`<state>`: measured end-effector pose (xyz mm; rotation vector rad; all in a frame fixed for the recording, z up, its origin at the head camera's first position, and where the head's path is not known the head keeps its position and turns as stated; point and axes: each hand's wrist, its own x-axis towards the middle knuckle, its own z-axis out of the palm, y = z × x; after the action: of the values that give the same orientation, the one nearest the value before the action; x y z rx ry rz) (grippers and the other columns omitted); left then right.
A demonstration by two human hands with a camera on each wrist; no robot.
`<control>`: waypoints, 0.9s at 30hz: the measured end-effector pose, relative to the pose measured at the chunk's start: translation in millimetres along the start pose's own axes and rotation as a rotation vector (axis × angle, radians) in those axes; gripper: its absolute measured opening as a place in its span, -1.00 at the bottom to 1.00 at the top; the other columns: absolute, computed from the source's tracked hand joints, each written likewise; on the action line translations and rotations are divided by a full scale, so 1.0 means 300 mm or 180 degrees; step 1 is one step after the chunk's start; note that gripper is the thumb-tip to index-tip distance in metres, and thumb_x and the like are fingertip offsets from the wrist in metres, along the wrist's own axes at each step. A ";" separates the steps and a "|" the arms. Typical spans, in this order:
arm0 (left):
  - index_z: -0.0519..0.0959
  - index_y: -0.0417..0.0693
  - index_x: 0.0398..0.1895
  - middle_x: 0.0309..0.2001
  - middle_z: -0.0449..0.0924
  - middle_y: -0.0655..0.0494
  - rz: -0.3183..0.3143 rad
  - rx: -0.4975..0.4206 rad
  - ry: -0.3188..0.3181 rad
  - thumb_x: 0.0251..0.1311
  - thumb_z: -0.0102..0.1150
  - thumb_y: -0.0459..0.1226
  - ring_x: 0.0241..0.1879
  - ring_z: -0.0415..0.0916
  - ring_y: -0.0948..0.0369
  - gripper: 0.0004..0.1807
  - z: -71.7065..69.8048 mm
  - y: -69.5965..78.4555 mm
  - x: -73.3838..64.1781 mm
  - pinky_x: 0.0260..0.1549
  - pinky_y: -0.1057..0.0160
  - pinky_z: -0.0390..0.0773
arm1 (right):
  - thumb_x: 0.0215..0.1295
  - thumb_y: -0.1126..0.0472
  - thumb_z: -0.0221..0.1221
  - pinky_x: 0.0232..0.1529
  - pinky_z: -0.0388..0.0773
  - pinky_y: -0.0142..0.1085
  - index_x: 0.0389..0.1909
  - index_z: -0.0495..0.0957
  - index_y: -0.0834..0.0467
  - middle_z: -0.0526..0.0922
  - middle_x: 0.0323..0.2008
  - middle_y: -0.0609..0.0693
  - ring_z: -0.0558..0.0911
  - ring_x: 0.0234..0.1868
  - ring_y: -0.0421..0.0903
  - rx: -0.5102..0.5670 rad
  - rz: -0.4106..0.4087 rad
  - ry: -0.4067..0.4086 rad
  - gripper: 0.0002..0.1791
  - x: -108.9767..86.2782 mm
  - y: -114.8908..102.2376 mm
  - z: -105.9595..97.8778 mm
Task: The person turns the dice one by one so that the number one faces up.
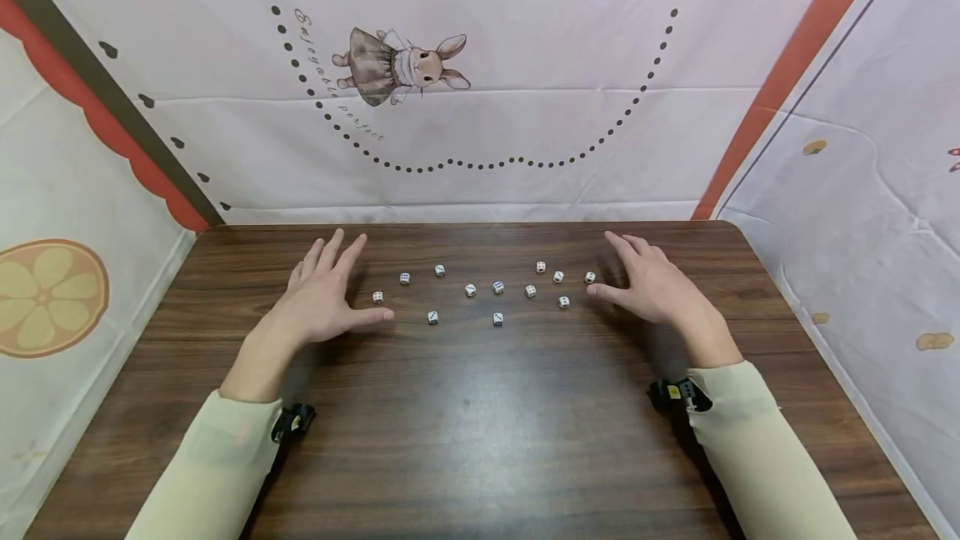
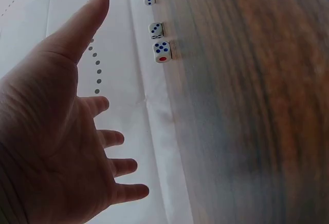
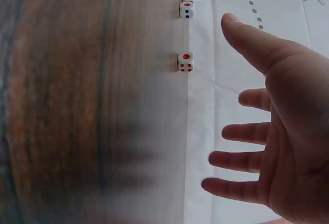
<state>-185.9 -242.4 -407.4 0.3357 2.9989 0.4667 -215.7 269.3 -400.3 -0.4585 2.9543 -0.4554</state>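
Observation:
Several small white dice lie scattered across the far half of the table, between the two hands. My left hand (image 1: 318, 298) is spread at the left end of the group, thumb pointing inward, nearest to a die (image 1: 378, 297). At the right end, my right hand (image 1: 652, 282) is spread too, its thumb tip close by another die (image 1: 590, 277). Neither hand holds anything. In the left wrist view a die with blue pips and one red pip (image 2: 162, 52) lies beyond the fingers. The right wrist view has a die with red pips (image 3: 185, 62) beside the thumb.
The dark wood-grain table (image 1: 465, 440) ends at a white cloth backdrop (image 1: 525, 123) with a printed rabbit (image 1: 397, 65). Similar printed cloth hangs along both sides. Dark wrist cameras (image 1: 294, 422) are strapped at the sleeves.

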 end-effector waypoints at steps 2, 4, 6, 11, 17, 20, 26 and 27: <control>-0.23 0.16 0.77 0.72 -0.39 -0.21 0.0011 -0.0041 0.0001 -0.02 0.35 0.54 0.62 -0.37 -0.41 0.47 -0.001 -0.001 0.000 0.39 -0.56 -0.13 | 0.41 -0.36 0.27 0.42 0.17 0.38 0.71 -0.01 0.16 0.12 0.58 0.38 0.14 0.55 0.45 0.0064 -0.0037 -0.0034 0.13 0.004 0.002 -0.001; -0.19 0.15 0.77 0.71 -0.32 -0.23 0.0039 -0.0098 0.0019 -0.05 0.37 0.54 0.61 -0.29 -0.42 0.47 -0.003 -0.004 0.000 0.37 -0.58 -0.07 | 0.41 -0.29 0.31 0.42 0.19 0.36 0.71 0.00 0.17 0.14 0.56 0.39 0.16 0.54 0.43 0.0128 -0.0068 -0.0065 0.11 0.007 0.004 0.000; -0.15 0.14 0.77 0.70 -0.23 -0.25 0.0077 -0.0157 0.0039 -0.06 0.40 0.52 0.59 -0.20 -0.42 0.47 -0.003 -0.007 0.001 0.35 -0.58 -0.01 | 0.41 -0.23 0.34 0.41 0.21 0.35 0.70 0.02 0.18 0.16 0.54 0.40 0.19 0.53 0.42 0.0175 -0.0109 -0.0083 0.09 0.010 0.005 0.000; -0.03 0.05 0.75 0.62 0.00 -0.29 0.0195 -0.0326 0.0076 -0.04 0.51 0.41 0.55 -0.04 -0.38 0.41 -0.004 -0.014 0.006 0.36 -0.49 0.14 | 0.41 -0.12 0.39 0.40 0.25 0.32 0.68 0.06 0.23 0.22 0.50 0.42 0.26 0.50 0.39 0.0231 -0.0194 -0.0095 0.05 0.015 0.003 -0.003; 0.05 -0.06 0.71 0.56 0.11 -0.32 0.0252 -0.0473 0.0013 0.03 0.55 0.32 0.54 0.06 -0.31 0.34 -0.001 -0.021 0.015 0.39 -0.38 0.21 | 0.42 -0.08 0.38 0.39 0.27 0.31 0.67 0.07 0.24 0.23 0.50 0.41 0.29 0.49 0.36 0.0262 -0.0174 -0.0126 0.02 0.015 -0.002 -0.009; 0.10 -0.13 0.69 0.53 0.18 -0.31 0.0269 -0.0554 -0.0033 0.09 0.55 0.26 0.53 0.13 -0.25 0.27 0.002 -0.024 0.018 0.41 -0.33 0.21 | 0.43 -0.07 0.38 0.40 0.28 0.29 0.66 0.11 0.25 0.25 0.49 0.40 0.31 0.48 0.34 0.0291 -0.0162 -0.0126 -0.01 0.016 -0.005 -0.010; 0.24 -0.23 0.61 0.45 0.38 -0.27 0.0363 -0.0672 -0.0081 0.15 0.57 0.14 0.48 0.27 -0.18 0.12 0.004 -0.027 0.023 0.42 -0.24 0.24 | 0.44 -0.05 0.37 0.39 0.30 0.27 0.63 0.18 0.27 0.31 0.46 0.39 0.37 0.44 0.32 0.0341 -0.0160 -0.0091 -0.07 0.023 -0.014 -0.008; 0.26 -0.23 0.60 0.43 0.42 -0.26 0.0380 -0.0684 -0.0079 0.15 0.58 0.13 0.46 0.30 -0.17 0.10 0.004 -0.029 0.025 0.41 -0.23 0.25 | 0.44 -0.04 0.37 0.38 0.31 0.28 0.62 0.18 0.28 0.31 0.45 0.38 0.38 0.43 0.32 0.0350 -0.0159 -0.0081 -0.08 0.024 -0.015 -0.009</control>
<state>-194.8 -248.4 -411.7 0.4987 2.8788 0.7814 -221.8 263.6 -396.9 -0.5222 2.8808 -0.6091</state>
